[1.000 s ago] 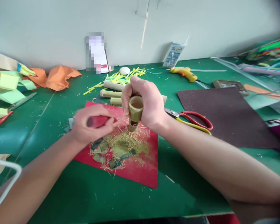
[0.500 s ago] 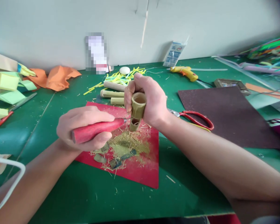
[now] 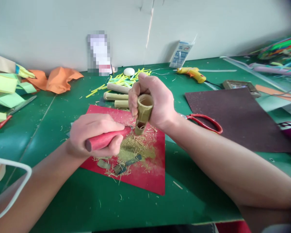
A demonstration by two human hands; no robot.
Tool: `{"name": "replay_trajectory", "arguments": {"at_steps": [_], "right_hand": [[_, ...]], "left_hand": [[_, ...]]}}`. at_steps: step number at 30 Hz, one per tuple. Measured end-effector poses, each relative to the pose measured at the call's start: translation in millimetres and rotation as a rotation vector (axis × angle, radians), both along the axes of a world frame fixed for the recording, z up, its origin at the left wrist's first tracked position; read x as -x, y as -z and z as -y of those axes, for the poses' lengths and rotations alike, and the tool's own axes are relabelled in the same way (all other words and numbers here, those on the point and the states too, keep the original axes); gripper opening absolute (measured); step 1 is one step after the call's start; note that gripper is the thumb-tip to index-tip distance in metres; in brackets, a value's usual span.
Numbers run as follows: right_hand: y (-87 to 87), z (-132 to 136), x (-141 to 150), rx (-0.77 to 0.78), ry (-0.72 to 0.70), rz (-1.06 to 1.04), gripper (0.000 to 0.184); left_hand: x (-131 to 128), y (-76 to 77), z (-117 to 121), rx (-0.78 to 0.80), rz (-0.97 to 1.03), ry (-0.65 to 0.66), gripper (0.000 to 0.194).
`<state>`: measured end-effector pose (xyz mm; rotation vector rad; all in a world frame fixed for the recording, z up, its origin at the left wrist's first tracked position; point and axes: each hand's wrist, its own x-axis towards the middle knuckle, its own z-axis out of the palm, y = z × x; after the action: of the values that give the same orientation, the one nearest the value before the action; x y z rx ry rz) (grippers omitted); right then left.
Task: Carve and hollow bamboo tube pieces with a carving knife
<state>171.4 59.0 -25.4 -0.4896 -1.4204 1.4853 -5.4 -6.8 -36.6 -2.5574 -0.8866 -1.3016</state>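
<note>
Left hand holds the red tool, fingers wrapped round the handle, front end pointing at the tube. Tip too small to make out; can't tell if it touches. Right hand grips the tube, open end up toward me, side cutout near the lower end. Tube's over the red mat; can't tell if its bottom touches. Shavings and dark chips on the mat below. Behind: bamboo lengths on the green tabletop. Scissors past my right wrist, glue gun further back, brown sheet at right.
</note>
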Motion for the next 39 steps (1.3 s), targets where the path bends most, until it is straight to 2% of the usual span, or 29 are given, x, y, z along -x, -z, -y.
{"name": "replay_trajectory", "arguments": {"at_steps": [2, 10, 15, 18, 23, 27, 29, 32, 35, 37, 39], "right_hand": [[0.9, -0.4, -0.4, -0.003, -0.021, -0.007, 0.059], [0.7, 3.3, 0.8, -0.003, 0.002, -0.029, 0.055], [0.3, 2.8, 0.8, -0.005, 0.015, 0.02, 0.056], [0.7, 3.3, 1.4, -0.023, 0.038, 0.012, 0.056], [0.0, 8.3, 1.1, -0.031, 0.068, 0.019, 0.053], [-2.7, 11.1, 1.1, -0.022, 0.095, 0.055, 0.055], [-2.7, 10.8, 1.6, -0.02, 0.106, 0.064, 0.057], [-0.9, 9.4, 2.0, -0.02, 0.106, 0.059, 0.059], [0.9, 8.9, 2.0, -0.031, 0.086, 0.045, 0.06], [1.3, 9.1, 2.0, -0.033, 0.08, 0.031, 0.06], [1.3, 9.2, 2.1, -0.026, 0.077, 0.03, 0.061]], "left_hand": [[-0.7, 2.5, 0.6, 0.073, 0.037, -0.019, 0.016], [-8.1, 3.2, 2.8, 0.157, 0.116, -0.065, 0.01], [-13.2, -5.7, 0.9, 0.347, 0.238, -0.094, 0.006], [-19.1, -10.6, 3.2, 0.39, 0.281, -0.139, 0.005], [-21.4, 1.0, -1.5, 0.411, 0.472, -0.267, 0.014], [-17.6, 9.4, -7.1, 0.407, 0.551, -0.268, 0.016], [-16.4, 7.4, -3.9, 0.327, 0.526, -0.243, 0.014], [-14.8, -0.7, 5.8, 0.228, 0.333, -0.149, 0.005], [-13.9, -9.5, 13.2, 0.165, 0.123, -0.045, 0.014], [-14.8, -13.2, 15.2, 0.166, 0.074, -0.032, 0.013], [-16.7, -13.6, 15.3, 0.213, 0.109, -0.064, 0.009]]}}
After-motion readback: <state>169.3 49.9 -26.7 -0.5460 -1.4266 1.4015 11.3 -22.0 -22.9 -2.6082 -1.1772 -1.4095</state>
